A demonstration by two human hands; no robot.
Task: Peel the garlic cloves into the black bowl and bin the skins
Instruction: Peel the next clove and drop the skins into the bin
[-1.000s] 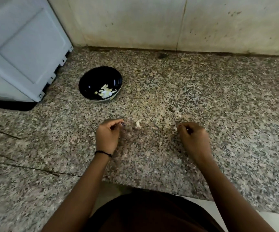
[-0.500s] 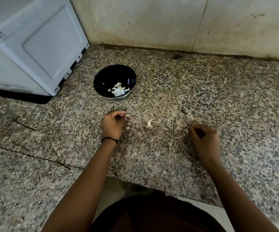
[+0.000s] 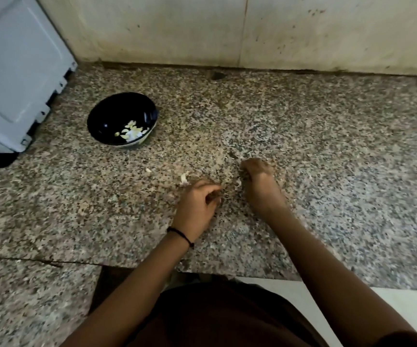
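Speckled grey-and-brown granite worktop in dim, even light. Behind the worktop rises a wall of large pale tiles, stained and spotted, with one vertical joint. A dark grimy seam runs where the wall meets the worktop. At the worktop's left rear stands a white appliance casing. A thin crack crosses the worktop's left front. Below its front edge lies a white surface.

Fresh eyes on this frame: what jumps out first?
The black bowl sits at the back left of the granite counter, with pale peeled garlic cloves heaped at its near-right side. Mid-counter are the left hand and right hand, fingers curled, contents too blurred to tell. A pale garlic scrap lies at the left hand's far edge.
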